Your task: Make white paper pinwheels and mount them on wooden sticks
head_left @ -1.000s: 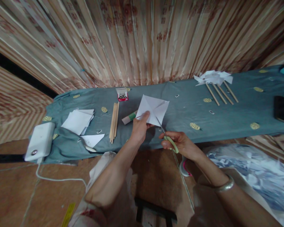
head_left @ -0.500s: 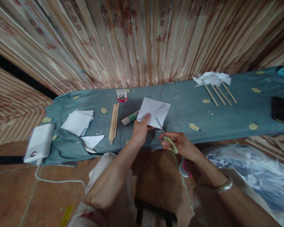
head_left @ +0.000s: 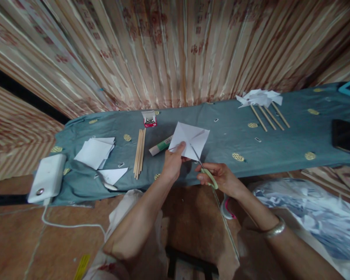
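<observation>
A square white sheet of paper [head_left: 192,134] with diagonal creases is pinched at its near left edge by my left hand [head_left: 174,161], thumb on top. My right hand [head_left: 217,177] grips scissors [head_left: 211,178] with pale green handles. Their blades lie across the near right part of the paper, pointing towards its middle. Just left of the paper, partly beneath it, lies a glue stick [head_left: 161,147] with a green label. Farther left is a bundle of wooden sticks [head_left: 139,153], with a small red and white box [head_left: 149,119] of metal pins behind them.
On the green tablecloth [head_left: 221,144], a stack of white paper [head_left: 95,151], a folded paper triangle [head_left: 113,175] and a white power bank [head_left: 48,177] lie left. Paper pinwheels [head_left: 259,98] on sticks and a dark phone [head_left: 347,136] are at right. A curtain [head_left: 175,54] hangs behind.
The view has shifted very slightly. Both hands, the paper and the scissors keep nearly the same positions, and the blades still lie over the paper.
</observation>
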`<state>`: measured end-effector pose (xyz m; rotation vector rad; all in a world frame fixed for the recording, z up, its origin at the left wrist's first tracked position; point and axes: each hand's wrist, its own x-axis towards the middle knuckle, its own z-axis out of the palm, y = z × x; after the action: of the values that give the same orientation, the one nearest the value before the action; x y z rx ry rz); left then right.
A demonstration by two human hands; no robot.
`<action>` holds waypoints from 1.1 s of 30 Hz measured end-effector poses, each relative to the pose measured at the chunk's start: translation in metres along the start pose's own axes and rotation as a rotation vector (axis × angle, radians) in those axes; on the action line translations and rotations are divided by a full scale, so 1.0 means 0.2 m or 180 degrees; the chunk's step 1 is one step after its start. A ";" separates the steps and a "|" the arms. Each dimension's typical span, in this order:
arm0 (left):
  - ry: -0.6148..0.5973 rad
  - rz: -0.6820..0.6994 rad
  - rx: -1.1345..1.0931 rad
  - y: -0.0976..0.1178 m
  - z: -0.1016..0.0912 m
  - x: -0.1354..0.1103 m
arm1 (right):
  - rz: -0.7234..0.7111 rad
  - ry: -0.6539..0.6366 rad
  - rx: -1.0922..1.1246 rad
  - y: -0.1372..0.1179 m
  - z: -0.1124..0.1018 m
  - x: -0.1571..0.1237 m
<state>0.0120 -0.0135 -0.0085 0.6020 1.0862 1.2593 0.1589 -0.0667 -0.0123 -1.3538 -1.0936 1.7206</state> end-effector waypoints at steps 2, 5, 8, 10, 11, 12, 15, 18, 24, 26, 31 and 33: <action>0.0009 -0.0003 0.0001 0.00 0.00 0.00 | 0.0012 0.0009 0.0012 0.00 0.00 0.00; 0.0008 0.0004 0.0003 0.00 0.00 0.01 | 0.0039 0.0016 0.0018 0.00 0.00 0.00; -0.0001 0.0008 -0.0001 0.00 0.00 0.01 | 0.0068 0.0032 0.0017 0.00 0.01 0.00; 0.0011 -0.0007 -0.0004 0.00 0.00 0.01 | 0.0062 0.0036 0.0015 -0.01 0.01 0.01; 0.0024 -0.0019 -0.0007 0.00 0.00 0.01 | 0.0054 0.0036 0.0012 -0.01 0.01 0.01; 0.0038 -0.0032 -0.0011 0.00 0.00 0.01 | 0.0046 0.0032 0.0006 -0.01 0.01 0.01; 0.0043 -0.0041 -0.0041 0.00 0.00 0.00 | 0.0027 0.0015 -0.0017 -0.02 0.01 0.00; 0.0016 -0.0013 -0.0053 0.00 0.00 0.00 | 0.0016 0.0016 -0.0042 -0.02 0.02 0.00; -0.0009 0.0055 -0.0042 -0.01 0.00 0.01 | -0.0015 -0.0108 -0.0265 -0.01 0.00 -0.02; 0.0000 0.0108 -0.0085 0.00 -0.01 0.03 | -0.0016 -0.0189 -0.0478 -0.01 -0.02 -0.04; 0.0083 0.0120 -0.0081 0.00 -0.03 0.06 | -0.0167 0.0095 -0.1546 0.00 -0.20 -0.09; 0.0070 0.0031 -0.0002 -0.02 -0.04 0.07 | -0.0370 0.0519 -0.2124 0.00 -0.30 -0.10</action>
<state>0.0060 -0.0030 -0.0187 0.5950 1.1024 1.2773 0.2225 -0.0730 -0.0105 -1.7392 -1.6960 1.1695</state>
